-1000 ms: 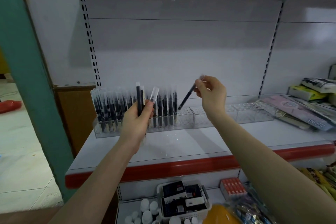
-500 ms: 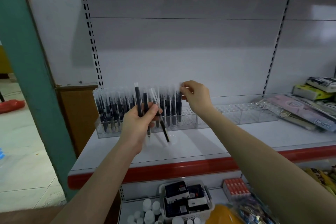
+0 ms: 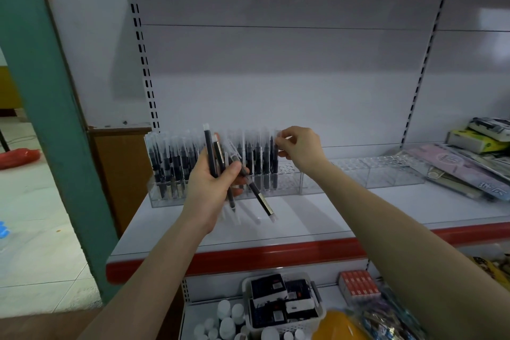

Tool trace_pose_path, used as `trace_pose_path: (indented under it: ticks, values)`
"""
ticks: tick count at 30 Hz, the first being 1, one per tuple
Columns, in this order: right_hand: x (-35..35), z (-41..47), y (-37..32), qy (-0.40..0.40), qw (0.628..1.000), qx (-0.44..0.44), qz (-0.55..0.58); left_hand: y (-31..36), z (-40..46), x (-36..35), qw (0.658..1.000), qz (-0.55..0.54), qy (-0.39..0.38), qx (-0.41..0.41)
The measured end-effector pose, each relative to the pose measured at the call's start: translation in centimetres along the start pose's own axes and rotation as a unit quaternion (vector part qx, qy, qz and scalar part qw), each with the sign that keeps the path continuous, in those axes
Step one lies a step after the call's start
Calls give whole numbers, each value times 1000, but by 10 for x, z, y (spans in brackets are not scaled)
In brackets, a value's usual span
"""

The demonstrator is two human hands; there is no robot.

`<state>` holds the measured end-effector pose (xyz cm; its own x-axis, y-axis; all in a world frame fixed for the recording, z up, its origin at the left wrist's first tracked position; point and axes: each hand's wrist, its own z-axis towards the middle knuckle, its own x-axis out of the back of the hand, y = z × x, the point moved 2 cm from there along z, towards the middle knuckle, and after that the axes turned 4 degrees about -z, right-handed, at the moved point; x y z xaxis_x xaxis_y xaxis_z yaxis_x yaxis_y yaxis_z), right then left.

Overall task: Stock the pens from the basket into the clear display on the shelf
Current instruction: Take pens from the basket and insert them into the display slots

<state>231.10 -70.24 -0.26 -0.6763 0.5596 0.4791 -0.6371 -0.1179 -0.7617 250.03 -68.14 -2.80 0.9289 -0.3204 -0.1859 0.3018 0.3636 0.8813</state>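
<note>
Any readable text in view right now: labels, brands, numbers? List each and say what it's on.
None can be read for certain.
Pink packet at the shelf's right: large pale characters near its lower end, too blurred to read.
Pen in the left hand: tiny barrel print, too small.
Black-and-white boxes in the lower basket: labels blurred.
Red box: no legible print.

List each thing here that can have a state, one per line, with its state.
clear display: left part filled with upright pens, right part empty
left hand: closed around a bunch of pens
right hand: pinching the top of the rightmost pen in the display
white basket: holds boxes
</note>
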Motion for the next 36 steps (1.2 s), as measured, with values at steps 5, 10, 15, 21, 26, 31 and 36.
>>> trace_pose_path:
  ticks: [5, 10, 15, 21, 26, 31, 36]
  values:
    - [1, -5, 1, -4, 1000, -14, 12, 0, 2, 2, 1000, 0, -5, -10]
    - [8, -38, 6, 5, 986, -81, 145, -3, 6, 5, 998, -29, 62, -14]
    - [2, -75, 9, -169, 974, -79, 133, -10, 7, 1, 993, -50, 107, -10]
    - [3, -78, 15, -162, 974, -71, 144, -15, 6, -2, 993, -17, 112, -12]
    - [-2, -78, 11, -161, 986, 40, 13, -12, 5, -10, 996, 54, 60, -36]
    - [1, -75, 10, -127, 988, 83, -9, -9, 3, -17, 995, 84, 36, -32]
    - [20, -55, 22, -11, 997, -9, 82, -8, 1, -14, 994, 107, 24, -7]
